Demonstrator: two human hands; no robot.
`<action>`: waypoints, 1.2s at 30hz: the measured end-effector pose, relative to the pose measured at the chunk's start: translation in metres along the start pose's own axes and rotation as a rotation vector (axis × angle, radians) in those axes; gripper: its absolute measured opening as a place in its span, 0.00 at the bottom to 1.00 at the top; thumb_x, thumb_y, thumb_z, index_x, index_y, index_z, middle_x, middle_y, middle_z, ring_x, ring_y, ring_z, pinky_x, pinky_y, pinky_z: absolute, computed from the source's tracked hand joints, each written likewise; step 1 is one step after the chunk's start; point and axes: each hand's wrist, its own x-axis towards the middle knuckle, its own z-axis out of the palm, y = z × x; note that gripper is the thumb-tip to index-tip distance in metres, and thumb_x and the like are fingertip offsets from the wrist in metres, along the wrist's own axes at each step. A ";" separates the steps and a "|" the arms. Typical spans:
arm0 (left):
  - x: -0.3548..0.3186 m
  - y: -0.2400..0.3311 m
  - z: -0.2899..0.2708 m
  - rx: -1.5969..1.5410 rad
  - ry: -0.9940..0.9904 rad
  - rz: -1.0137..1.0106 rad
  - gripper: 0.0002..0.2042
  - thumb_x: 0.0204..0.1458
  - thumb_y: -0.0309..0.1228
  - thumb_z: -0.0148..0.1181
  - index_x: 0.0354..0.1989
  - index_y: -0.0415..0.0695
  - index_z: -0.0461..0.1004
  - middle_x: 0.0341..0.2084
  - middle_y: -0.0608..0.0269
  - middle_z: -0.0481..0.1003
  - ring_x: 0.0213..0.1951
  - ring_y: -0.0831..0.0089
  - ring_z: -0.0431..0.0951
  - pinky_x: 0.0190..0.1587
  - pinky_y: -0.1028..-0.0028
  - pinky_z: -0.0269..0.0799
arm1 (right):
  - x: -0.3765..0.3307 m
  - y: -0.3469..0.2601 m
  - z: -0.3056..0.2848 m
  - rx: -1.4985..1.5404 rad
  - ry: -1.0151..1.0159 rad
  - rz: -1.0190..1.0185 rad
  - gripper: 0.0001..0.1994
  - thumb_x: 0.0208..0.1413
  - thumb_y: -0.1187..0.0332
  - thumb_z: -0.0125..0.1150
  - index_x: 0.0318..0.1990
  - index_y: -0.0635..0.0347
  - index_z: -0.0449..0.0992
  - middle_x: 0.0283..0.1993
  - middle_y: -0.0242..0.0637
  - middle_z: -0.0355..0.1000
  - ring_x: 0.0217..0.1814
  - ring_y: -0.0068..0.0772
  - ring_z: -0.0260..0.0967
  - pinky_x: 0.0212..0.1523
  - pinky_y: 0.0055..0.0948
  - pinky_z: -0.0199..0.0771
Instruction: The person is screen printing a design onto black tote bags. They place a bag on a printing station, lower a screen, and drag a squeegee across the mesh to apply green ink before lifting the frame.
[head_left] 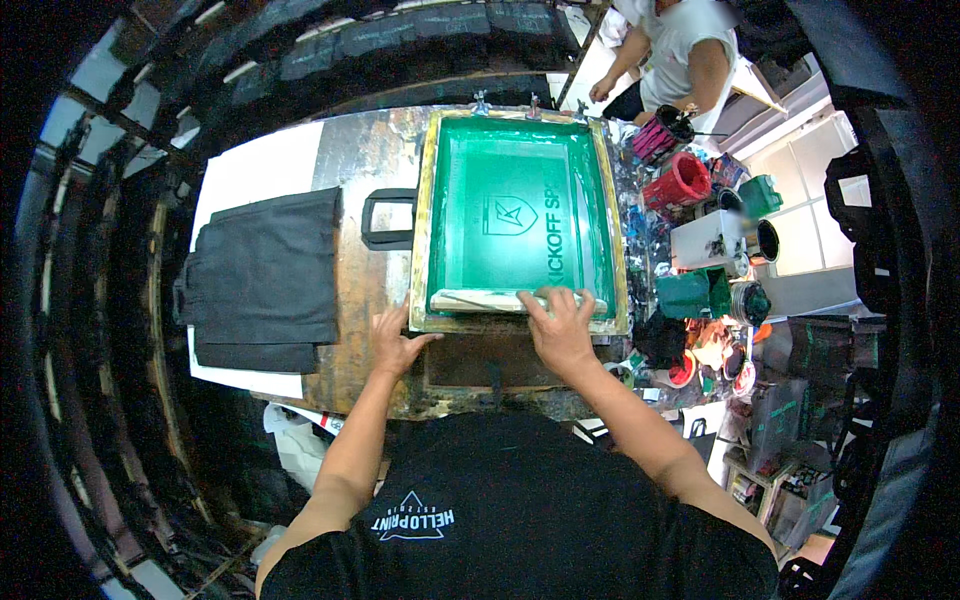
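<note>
A screen-printing frame (pixel 421 215) with green mesh lies on the work table in front of me. A squeegee (pixel 470 301) rests across the mesh along its near side. My right hand (pixel 562 326) grips the squeegee towards its right end, fingers bent over the top. My left hand (pixel 396 338) sits at the near left corner of the frame, fingers and thumb spread, holding nothing; whether it touches the frame I cannot tell. A black bag handle (pixel 389 219) sticks out from under the frame's left side; the rest of that bag is hidden.
Stacked black fabric bags (pixel 265 270) lie on the table's left. Beyond the frame's right side stand a red paint bucket (pixel 680 183), a green container (pixel 690 292) and several other tubs. At the far right, another person (pixel 680 60) in a white top stands. Racks of dark bags surround the table.
</note>
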 end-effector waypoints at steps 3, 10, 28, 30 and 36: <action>0.007 0.023 -0.016 -0.265 0.057 -0.075 0.44 0.40 0.41 0.81 0.69 0.42 0.68 0.43 0.48 0.81 0.42 0.57 0.77 0.49 0.60 0.71 | 0.019 -0.009 -0.039 -0.071 0.064 -0.021 0.23 0.56 0.71 0.62 0.60 0.42 0.72 0.53 0.41 0.69 0.58 0.43 0.66 0.63 0.59 0.53; 0.082 0.131 -0.091 -0.628 0.376 -0.121 0.25 0.55 0.28 0.72 0.61 0.34 0.73 0.42 0.66 0.79 0.40 0.79 0.76 0.44 0.76 0.72 | 0.092 -0.006 -0.117 -0.208 0.286 -0.082 0.23 0.56 0.55 0.64 0.58 0.48 0.75 0.48 0.43 0.70 0.56 0.44 0.65 0.61 0.54 0.55; 0.065 0.022 0.049 0.072 -0.083 -0.517 0.27 0.51 0.37 0.71 0.52 0.31 0.69 0.48 0.30 0.75 0.52 0.37 0.76 0.54 0.49 0.72 | 0.246 0.032 -0.198 -0.319 0.524 -0.102 0.27 0.59 0.37 0.57 0.44 0.54 0.80 0.39 0.43 0.79 0.50 0.44 0.76 0.51 0.50 0.64; 0.068 0.012 0.053 0.048 -0.019 -0.438 0.19 0.55 0.34 0.67 0.47 0.32 0.73 0.38 0.34 0.79 0.44 0.38 0.80 0.47 0.51 0.75 | 0.248 0.027 -0.202 -0.280 0.485 -0.087 0.27 0.59 0.38 0.57 0.47 0.53 0.81 0.42 0.44 0.79 0.51 0.45 0.76 0.53 0.50 0.64; 0.139 0.025 -0.041 -0.139 0.192 -0.246 0.16 0.57 0.37 0.63 0.40 0.33 0.81 0.33 0.39 0.82 0.38 0.46 0.84 0.43 0.55 0.76 | 0.259 0.035 -0.205 -0.317 0.492 -0.099 0.29 0.59 0.36 0.54 0.48 0.52 0.82 0.42 0.44 0.80 0.50 0.46 0.77 0.55 0.55 0.64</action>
